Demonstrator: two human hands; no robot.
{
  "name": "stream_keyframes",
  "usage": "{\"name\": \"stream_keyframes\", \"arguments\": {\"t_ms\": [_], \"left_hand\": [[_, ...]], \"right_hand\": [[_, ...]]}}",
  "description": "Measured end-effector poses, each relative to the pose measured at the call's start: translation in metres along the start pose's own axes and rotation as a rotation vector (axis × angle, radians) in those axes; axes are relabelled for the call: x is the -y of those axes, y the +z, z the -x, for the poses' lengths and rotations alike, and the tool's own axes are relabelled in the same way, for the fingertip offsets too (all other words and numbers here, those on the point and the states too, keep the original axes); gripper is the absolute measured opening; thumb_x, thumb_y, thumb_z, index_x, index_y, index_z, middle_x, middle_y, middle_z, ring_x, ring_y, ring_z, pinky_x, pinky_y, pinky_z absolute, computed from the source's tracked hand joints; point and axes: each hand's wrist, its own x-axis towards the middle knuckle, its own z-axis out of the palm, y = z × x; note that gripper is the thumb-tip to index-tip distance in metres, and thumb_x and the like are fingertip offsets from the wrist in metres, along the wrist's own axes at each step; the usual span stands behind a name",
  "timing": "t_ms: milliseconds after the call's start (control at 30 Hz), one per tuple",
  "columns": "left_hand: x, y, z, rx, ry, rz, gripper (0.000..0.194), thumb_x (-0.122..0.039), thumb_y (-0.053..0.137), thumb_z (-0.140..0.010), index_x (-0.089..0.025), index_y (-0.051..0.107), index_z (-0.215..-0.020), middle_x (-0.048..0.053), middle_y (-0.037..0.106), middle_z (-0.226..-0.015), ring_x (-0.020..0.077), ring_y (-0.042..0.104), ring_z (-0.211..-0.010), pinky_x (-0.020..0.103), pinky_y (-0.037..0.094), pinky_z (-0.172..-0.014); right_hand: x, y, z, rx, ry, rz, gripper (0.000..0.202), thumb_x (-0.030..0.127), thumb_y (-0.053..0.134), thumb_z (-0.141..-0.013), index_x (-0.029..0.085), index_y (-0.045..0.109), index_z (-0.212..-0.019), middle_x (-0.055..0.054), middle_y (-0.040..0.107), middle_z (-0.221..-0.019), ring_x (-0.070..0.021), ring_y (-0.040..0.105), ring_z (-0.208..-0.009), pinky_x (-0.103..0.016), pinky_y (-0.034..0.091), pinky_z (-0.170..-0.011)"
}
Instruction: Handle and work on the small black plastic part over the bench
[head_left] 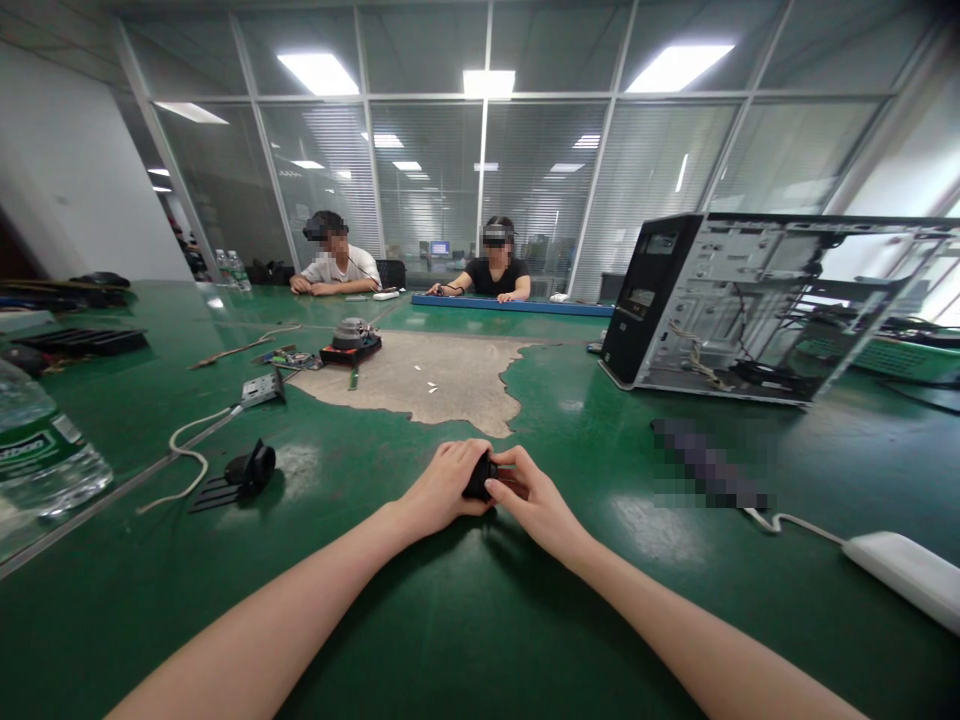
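Near the middle of the green table, a small black object [478, 482] is between my two hands, mostly covered by fingers, so its kind does not show. My left hand [444, 484] wraps around it from the left, the thumb low and the fingers over its top. From the right, the thumb and fingertips of my right hand [531, 496] pinch its side. Farther left lies a black slotted plastic piece with a round duct [247, 468]. A bare grey-beige patch of table [450, 375] lies just beyond my hands.
An open computer case [660, 300] stands at the right. In front of it lie a blurred-out item [705, 465] and a white power strip [904, 570]. At left are a water bottle [45, 445], a metal bracketed part [262, 388] and a CPU cooler [351, 340]. Two people sit opposite.
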Motion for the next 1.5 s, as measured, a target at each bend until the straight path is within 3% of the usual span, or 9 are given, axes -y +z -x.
{"name": "stream_keyframes", "arguments": {"t_ms": [133, 267, 433, 600, 733, 867, 1133, 1367, 1500], "left_hand": [[0.0007, 0.0011, -0.0005, -0.009, -0.002, -0.004, 0.054, -0.024, 0.065, -0.061, -0.021, 0.036, -0.106, 0.003, 0.052, -0.101, 0.0202, 0.048, -0.095, 0.036, 0.033, -0.085], [0.0008, 0.0015, -0.0011, -0.004, -0.002, 0.000, 0.053, -0.023, 0.065, -0.061, -0.021, 0.037, -0.106, 0.003, 0.052, -0.101, 0.0204, 0.048, -0.095, 0.036, 0.033, -0.085], [-0.0005, 0.0002, -0.0012, 0.007, -0.005, 0.005, 0.053, -0.019, 0.064, -0.060, -0.021, 0.037, -0.106, 0.003, 0.052, -0.099, 0.0204, 0.048, -0.094, 0.036, 0.033, -0.085], [-0.0006, 0.0005, -0.0013, -0.004, -0.006, -0.002, 0.050, -0.024, 0.064, -0.062, -0.021, 0.037, -0.105, 0.003, 0.052, -0.099, 0.0205, 0.049, -0.093, 0.036, 0.033, -0.084], [-0.0001, 0.0010, -0.0013, 0.002, -0.007, -0.007, 0.050, -0.025, 0.064, -0.062, -0.021, 0.038, -0.104, 0.004, 0.052, -0.100, 0.0212, 0.048, -0.094, 0.036, 0.033, -0.084], [0.0001, 0.0008, -0.0010, 0.011, -0.008, -0.002, 0.050, -0.021, 0.063, -0.062, -0.021, 0.038, -0.105, 0.004, 0.052, -0.101, 0.0213, 0.048, -0.095, 0.037, 0.033, -0.085], [-0.0004, 0.0015, -0.0012, -0.009, -0.007, 0.015, 0.051, -0.025, 0.064, -0.062, -0.022, 0.037, -0.106, 0.003, 0.052, -0.100, 0.0207, 0.048, -0.095, 0.036, 0.033, -0.085], [0.0001, 0.0014, -0.0010, 0.009, -0.019, -0.005, 0.051, -0.022, 0.063, -0.062, -0.022, 0.037, -0.105, 0.003, 0.052, -0.100, 0.0210, 0.049, -0.094, 0.037, 0.033, -0.084], [-0.0002, 0.0018, -0.0014, -0.001, -0.018, -0.005, 0.050, -0.025, 0.063, -0.062, -0.021, 0.037, -0.106, 0.004, 0.052, -0.100, 0.0214, 0.049, -0.095, 0.037, 0.033, -0.084]], "right_hand": [[-0.0054, -0.0005, -0.0047, -0.043, 0.038, -0.017, 0.017, 0.032, 0.050, -0.076, 0.020, 0.045, -0.088, 0.000, 0.054, -0.084, -0.0127, 0.056, -0.075, -0.026, 0.048, -0.063], [-0.0059, -0.0016, -0.0059, -0.040, 0.081, 0.027, 0.020, 0.030, 0.051, -0.075, 0.019, 0.047, -0.091, -0.003, 0.056, -0.089, -0.0140, 0.057, -0.076, -0.029, 0.048, -0.067], [0.0008, -0.0017, 0.0005, 0.026, -0.011, -0.009, 0.020, 0.025, 0.055, -0.073, 0.020, 0.046, -0.090, -0.001, 0.056, -0.089, -0.0139, 0.056, -0.084, -0.029, 0.045, -0.078], [-0.0028, -0.0009, -0.0031, -0.020, 0.039, -0.029, 0.016, 0.028, 0.052, -0.075, 0.020, 0.045, -0.088, 0.000, 0.055, -0.083, -0.0122, 0.057, -0.074, -0.026, 0.048, -0.065], [-0.0070, -0.0028, -0.0054, -0.027, 0.077, -0.007, 0.022, 0.029, 0.053, -0.074, 0.019, 0.045, -0.092, -0.003, 0.055, -0.089, -0.0137, 0.057, -0.079, -0.029, 0.048, -0.069], [-0.0036, -0.0052, -0.0013, 0.051, 0.005, -0.022, 0.021, 0.026, 0.056, -0.073, 0.021, 0.046, -0.090, -0.001, 0.054, -0.089, -0.0133, 0.055, -0.085, -0.030, 0.046, -0.078], [-0.0056, -0.0023, -0.0056, -0.031, 0.046, -0.049, 0.020, 0.030, 0.055, -0.073, 0.020, 0.045, -0.088, -0.001, 0.054, -0.085, -0.0131, 0.056, -0.077, -0.027, 0.048, -0.065], [-0.0012, -0.0081, -0.0024, 0.080, 0.032, -0.099, 0.022, 0.027, 0.059, -0.070, 0.021, 0.046, -0.086, 0.000, 0.055, -0.089, -0.0133, 0.056, -0.086, -0.030, 0.047, -0.077], [-0.0007, -0.0065, -0.0025, 0.043, 0.070, -0.117, 0.019, 0.030, 0.057, -0.072, 0.021, 0.045, -0.084, 0.001, 0.056, -0.080, -0.0133, 0.058, -0.077, -0.028, 0.049, -0.068]]}}
